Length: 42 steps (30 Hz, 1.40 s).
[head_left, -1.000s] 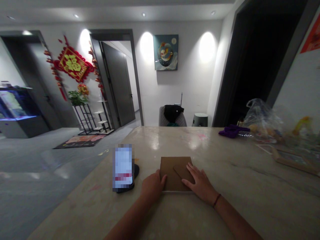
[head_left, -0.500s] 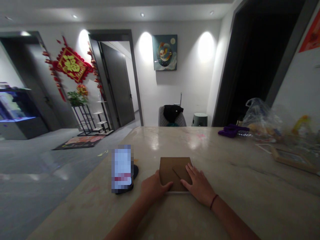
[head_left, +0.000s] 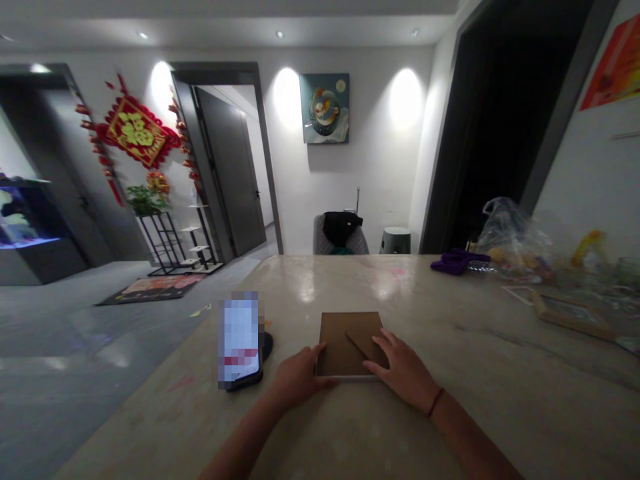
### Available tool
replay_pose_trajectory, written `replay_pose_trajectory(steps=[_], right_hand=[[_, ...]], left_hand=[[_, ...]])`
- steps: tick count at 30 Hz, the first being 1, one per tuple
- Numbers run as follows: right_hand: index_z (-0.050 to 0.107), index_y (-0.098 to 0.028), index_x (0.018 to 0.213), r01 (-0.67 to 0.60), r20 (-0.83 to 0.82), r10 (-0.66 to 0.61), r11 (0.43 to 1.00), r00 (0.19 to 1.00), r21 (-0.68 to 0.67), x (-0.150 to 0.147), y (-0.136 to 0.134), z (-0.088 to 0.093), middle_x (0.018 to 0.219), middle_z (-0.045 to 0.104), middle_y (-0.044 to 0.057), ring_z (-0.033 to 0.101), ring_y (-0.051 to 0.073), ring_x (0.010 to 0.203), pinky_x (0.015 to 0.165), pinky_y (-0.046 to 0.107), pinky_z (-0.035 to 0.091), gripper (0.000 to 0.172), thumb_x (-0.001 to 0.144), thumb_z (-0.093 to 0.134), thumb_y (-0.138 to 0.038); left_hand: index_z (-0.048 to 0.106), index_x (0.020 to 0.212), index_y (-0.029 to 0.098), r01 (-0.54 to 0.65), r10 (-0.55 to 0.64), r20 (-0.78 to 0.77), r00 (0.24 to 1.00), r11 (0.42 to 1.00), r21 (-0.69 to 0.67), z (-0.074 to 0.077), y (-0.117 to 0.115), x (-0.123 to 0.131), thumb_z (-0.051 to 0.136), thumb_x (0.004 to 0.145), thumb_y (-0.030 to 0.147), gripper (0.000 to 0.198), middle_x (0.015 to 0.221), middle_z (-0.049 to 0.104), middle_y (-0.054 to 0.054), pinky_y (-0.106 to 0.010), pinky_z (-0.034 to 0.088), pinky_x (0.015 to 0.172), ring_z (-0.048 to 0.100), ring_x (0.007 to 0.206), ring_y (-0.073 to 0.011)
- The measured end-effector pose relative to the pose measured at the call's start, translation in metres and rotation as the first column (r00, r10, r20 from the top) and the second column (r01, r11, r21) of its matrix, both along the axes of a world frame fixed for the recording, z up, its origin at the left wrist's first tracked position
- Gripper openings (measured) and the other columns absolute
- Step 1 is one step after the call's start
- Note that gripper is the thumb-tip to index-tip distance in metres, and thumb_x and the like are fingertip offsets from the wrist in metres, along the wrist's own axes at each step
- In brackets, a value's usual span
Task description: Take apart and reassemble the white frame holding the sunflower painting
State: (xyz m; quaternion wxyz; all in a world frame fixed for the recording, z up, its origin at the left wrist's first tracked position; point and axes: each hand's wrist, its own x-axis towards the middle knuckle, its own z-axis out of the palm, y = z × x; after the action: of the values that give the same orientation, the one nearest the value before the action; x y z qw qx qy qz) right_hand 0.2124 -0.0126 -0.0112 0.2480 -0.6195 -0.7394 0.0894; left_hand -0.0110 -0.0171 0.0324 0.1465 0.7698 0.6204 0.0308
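Observation:
A picture frame point(head_left: 340, 347) lies on the table, its brown backing board facing up inside a thin pale rim. A dark slanting line crosses the board; I cannot tell whether it is a cut or the edge of a stand. My left hand point(head_left: 300, 377) grips the frame's left front corner, fingers at the left edge and thumb along the front rim. My right hand point(head_left: 407, 370) rests over the right edge. Its fingers are spread, with thumb and forefinger tips apart on the board.
Left of the frame, a phone point(head_left: 240, 340) with a blurred screen leans on a dark stand. On the right lie a purple cloth point(head_left: 457, 261), a clear plastic bag point(head_left: 517, 240) and a wooden photo frame point(head_left: 570, 317). A chair point(head_left: 317, 237) stands beyond the marble table point(head_left: 345, 427).
My left thumb has slid off the board to the front rim, and the left hand has shifted left. My right fingers have lifted and curled slightly. The camera has turned a little right.

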Motion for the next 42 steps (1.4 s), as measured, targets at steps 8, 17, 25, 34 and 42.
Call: replay_pose_trajectory(steps=[8, 17, 25, 34, 42], right_hand=[[0.069, -0.016, 0.081, -0.048, 0.028, 0.050, 0.997, 0.998, -0.061, 0.009, -0.008, 0.025, 0.117, 0.056, 0.012, 0.048, 0.024, 0.109, 0.093, 0.032, 0.035, 0.030, 0.060, 0.068, -0.036], [0.064, -0.018, 0.100, -0.016, 0.199, 0.012, 1.000, 0.980, 0.020, 0.000, -0.006, 0.013, 0.109, 0.058, 0.011, 0.050, 0.025, 0.103, 0.088, 0.034, 0.038, 0.028, 0.074, 0.057, -0.023], [0.048, -0.018, 0.122, 0.030, 0.177, -0.044, 0.996, 0.983, 0.082, 0.001, 0.009, -0.004, 0.119, 0.052, 0.011, 0.048, 0.023, 0.105, 0.088, 0.034, 0.036, 0.041, 0.082, 0.042, -0.024], [-0.002, -0.022, 0.139, 0.208, 0.069, -0.210, 0.977, 0.975, 0.044, 0.030, 0.009, 0.009, 0.085, 0.058, 0.006, 0.054, 0.015, 0.065, 0.055, 0.024, 0.036, 0.075, 0.074, 0.032, -0.004], [-0.005, -0.017, 0.138, 0.210, 0.042, -0.207, 0.974, 0.978, -0.086, 0.044, 0.010, 0.003, 0.080, 0.061, 0.006, 0.053, 0.012, 0.056, 0.050, 0.022, 0.028, 0.078, 0.072, 0.035, -0.003]], left_hand=[[0.051, 0.119, 0.024, -0.029, 0.033, -0.035, 0.999, 0.994, 0.105, -0.001, 0.005, 0.003, 0.058, 0.064, 0.051, 0.062, 0.100, 0.064, -0.006, -0.026, 0.042, 0.069, 0.059, 0.089, -0.0217], [0.066, 0.090, 0.025, -0.027, 0.036, -0.110, 0.993, 0.996, 0.083, 0.004, 0.007, 0.008, 0.048, 0.078, 0.028, 0.022, 0.098, 0.067, -0.003, -0.027, 0.040, 0.080, 0.058, 0.095, -0.0196], [0.061, 0.096, 0.021, -0.024, 0.044, -0.129, 0.991, 0.987, 0.158, -0.007, 0.011, 0.016, 0.031, 0.086, 0.032, 0.033, 0.100, 0.064, -0.006, -0.027, 0.042, 0.073, 0.060, 0.090, -0.0191], [-0.005, 0.139, 0.022, -0.181, 0.199, -0.062, 0.978, 0.958, 0.222, 0.005, 0.009, 0.005, 0.035, 0.084, 0.023, 0.068, 0.096, 0.066, -0.005, -0.027, 0.041, 0.067, 0.062, 0.082, -0.0180], [-0.016, 0.136, 0.017, -0.177, 0.187, -0.093, 0.978, 0.979, 0.103, -0.009, 0.014, 0.004, 0.037, 0.083, 0.018, 0.075, 0.101, 0.065, -0.011, -0.025, 0.039, 0.064, 0.063, 0.083, -0.0183]])
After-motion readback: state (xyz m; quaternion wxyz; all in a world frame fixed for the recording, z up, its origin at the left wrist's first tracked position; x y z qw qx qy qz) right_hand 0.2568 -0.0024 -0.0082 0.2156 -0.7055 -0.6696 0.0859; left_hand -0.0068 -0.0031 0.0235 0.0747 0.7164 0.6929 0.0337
